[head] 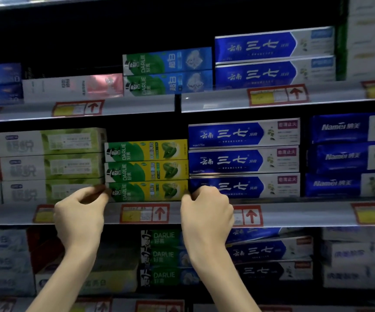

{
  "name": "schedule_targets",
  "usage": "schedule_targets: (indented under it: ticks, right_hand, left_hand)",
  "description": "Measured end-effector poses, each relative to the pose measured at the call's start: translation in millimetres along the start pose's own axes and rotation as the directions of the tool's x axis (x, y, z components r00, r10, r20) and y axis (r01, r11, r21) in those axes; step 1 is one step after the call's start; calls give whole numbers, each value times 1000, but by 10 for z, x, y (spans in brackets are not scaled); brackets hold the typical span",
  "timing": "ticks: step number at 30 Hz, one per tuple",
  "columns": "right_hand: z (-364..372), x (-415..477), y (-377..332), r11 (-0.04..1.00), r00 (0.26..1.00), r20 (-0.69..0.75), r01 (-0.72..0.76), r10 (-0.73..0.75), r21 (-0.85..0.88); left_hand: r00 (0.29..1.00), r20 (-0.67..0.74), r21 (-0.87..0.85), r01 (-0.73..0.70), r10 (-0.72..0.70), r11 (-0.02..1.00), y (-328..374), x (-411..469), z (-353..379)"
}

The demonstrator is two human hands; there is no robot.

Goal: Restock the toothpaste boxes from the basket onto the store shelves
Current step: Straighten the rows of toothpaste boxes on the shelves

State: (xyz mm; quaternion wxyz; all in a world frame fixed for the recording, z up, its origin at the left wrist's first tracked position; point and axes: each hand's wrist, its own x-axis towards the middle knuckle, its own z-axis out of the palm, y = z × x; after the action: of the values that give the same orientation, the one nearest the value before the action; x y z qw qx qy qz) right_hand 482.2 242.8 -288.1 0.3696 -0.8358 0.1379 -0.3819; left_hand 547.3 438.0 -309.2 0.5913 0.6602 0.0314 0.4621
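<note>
Three green-and-yellow Darlie toothpaste boxes are stacked flat on the middle shelf (pixel 294 213). The bottom box (pixel 147 191) lies on the shelf board. My left hand (pixel 80 212) pinches its left end with thumb and fingers. My right hand (pixel 206 210) pinches its right end the same way, fingers curled. Above it sit the second box (pixel 146 171) and the top box (pixel 146 151). The basket is out of view.
White-and-green boxes (pixel 49 166) stand stacked left of the Darlie stack, blue-and-white boxes (pixel 243 159) to its right, dark blue Namei boxes (pixel 350 156) further right. The upper shelf (pixel 215 99) holds green-and-blue Darlie boxes (pixel 167 72). More boxes fill the shelf below.
</note>
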Motion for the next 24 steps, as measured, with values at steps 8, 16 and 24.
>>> schedule_targets:
  ticks: [8,16,24]
  right_hand:
    - [-692,78,397,995,996,-81,48,-40,93]
    - [-1790,404,1099,995,978,-207,40,-20,94]
    - [-2562,769,1815,992,964,-267,29,5,125]
  left_hand:
    - [996,37,-49,-76,78,996,230,-476,158]
    - [943,250,-71,-210,221,975,1239,-1640,935]
    - [915,354,-125,-161,196,979,1689,-2357,1765]
